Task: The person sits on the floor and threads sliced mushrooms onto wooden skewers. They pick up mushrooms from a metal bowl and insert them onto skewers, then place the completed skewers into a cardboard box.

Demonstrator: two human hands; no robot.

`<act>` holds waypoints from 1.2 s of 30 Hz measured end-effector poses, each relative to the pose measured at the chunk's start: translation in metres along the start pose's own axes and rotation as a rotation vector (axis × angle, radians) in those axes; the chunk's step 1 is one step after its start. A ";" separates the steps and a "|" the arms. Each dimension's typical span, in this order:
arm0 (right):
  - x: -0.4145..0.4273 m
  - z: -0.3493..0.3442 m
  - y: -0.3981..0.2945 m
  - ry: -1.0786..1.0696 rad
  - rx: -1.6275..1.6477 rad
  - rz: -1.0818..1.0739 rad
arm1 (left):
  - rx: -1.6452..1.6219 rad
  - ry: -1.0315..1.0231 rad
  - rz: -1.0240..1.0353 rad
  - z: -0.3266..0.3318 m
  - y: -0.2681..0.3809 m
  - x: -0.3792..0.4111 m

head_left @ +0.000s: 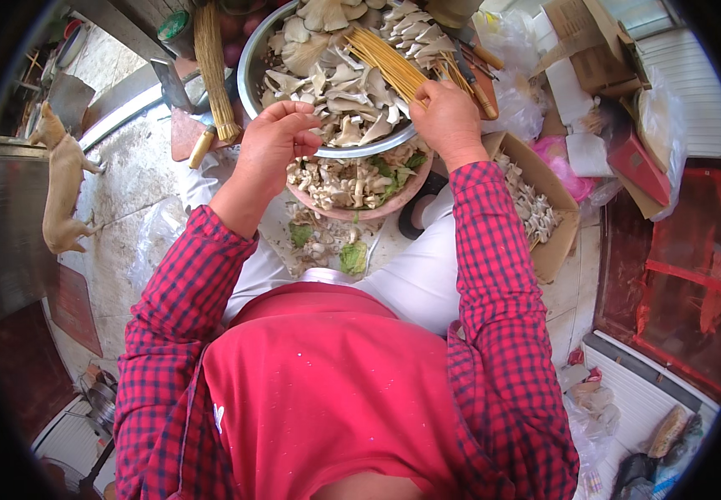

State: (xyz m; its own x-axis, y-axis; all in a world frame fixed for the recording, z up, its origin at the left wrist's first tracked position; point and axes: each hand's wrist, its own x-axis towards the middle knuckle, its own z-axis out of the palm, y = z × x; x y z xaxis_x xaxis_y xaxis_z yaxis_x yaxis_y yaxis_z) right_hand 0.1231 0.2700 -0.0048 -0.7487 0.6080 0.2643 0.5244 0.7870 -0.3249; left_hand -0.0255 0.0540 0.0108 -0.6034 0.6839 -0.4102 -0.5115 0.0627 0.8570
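Note:
A metal basin (249, 75) full of torn oyster mushrooms (351, 94) is in front of me. A bundle of bamboo skewers (385, 62) lies across the mushrooms. My right hand (449, 119) is over the basin's right rim, its thumb and fingers pinching the lower ends of skewers; how many it grips is hidden. Over the left rim hovers my left hand (280, 132), fingers bent and apart, with nothing visible in them. Below the basin sits a pink bowl (391, 205) holding mushroom stem pieces (335, 184) and green leaves.
At right, a cardboard box (554, 247) holds skewered mushrooms (532, 209). Knives (482, 94) lie beside the basin. A straw whisk (213, 69) and a wooden-handled tool (201, 147) are at left. A tan dog (63, 181) stands farther left. Scraps (316, 244) litter the floor between my legs.

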 end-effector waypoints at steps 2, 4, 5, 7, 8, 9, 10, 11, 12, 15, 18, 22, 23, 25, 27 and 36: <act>0.000 0.001 0.000 -0.053 -0.032 0.005 | 0.065 0.030 0.033 0.006 0.005 0.001; 0.001 0.005 -0.001 -0.109 -0.054 0.011 | 0.153 0.017 0.074 0.005 0.006 0.008; 0.003 0.007 0.000 -0.134 -0.067 0.016 | 0.197 0.009 0.094 0.004 0.007 0.013; 0.004 0.014 -0.002 -0.183 -0.104 0.037 | 0.323 -0.004 0.111 0.001 0.007 0.025; 0.005 0.017 -0.003 -0.207 -0.131 0.049 | 0.366 0.006 0.123 0.001 0.006 0.030; 0.007 0.020 -0.003 -0.231 -0.159 0.061 | 0.409 0.016 0.135 0.002 0.005 0.034; 0.007 0.025 -0.001 -0.226 -0.169 0.050 | 0.461 -0.005 0.142 0.002 0.004 0.040; 0.006 0.027 0.000 -0.221 -0.164 0.059 | 0.512 -0.027 0.149 0.002 0.002 0.047; 0.007 0.025 -0.001 -0.217 -0.160 0.065 | 0.561 -0.049 0.156 0.001 -0.001 0.053; 0.007 0.022 -0.001 -0.165 -0.112 0.095 | 0.988 0.048 0.448 0.005 -0.011 0.069; 0.005 0.016 0.001 -0.092 -0.051 0.115 | 1.299 0.003 0.559 0.014 -0.013 0.080; 0.004 0.014 0.006 -0.142 -0.049 0.131 | 1.602 -0.027 0.526 0.027 -0.012 0.086; 0.004 0.014 0.006 -0.167 -0.051 0.131 | 1.663 -0.033 0.508 0.027 -0.012 0.089; 0.006 0.013 0.005 -0.217 -0.059 0.131 | 1.672 -0.030 0.482 0.028 -0.008 0.092; 0.006 0.017 0.008 -0.213 -0.049 0.130 | 1.615 -0.005 0.448 0.028 -0.004 0.091; 0.004 0.000 -0.001 -0.152 0.206 0.110 | 0.206 0.059 0.092 0.005 0.017 0.066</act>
State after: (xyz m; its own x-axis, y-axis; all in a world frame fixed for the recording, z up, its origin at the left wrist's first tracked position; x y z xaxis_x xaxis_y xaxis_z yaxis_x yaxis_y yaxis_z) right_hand 0.1201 0.2717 -0.0032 -0.7522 0.6536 0.0831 0.5242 0.6701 -0.5256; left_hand -0.0711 0.1041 0.0003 -0.6795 0.6501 -0.3400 -0.3210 0.1533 0.9346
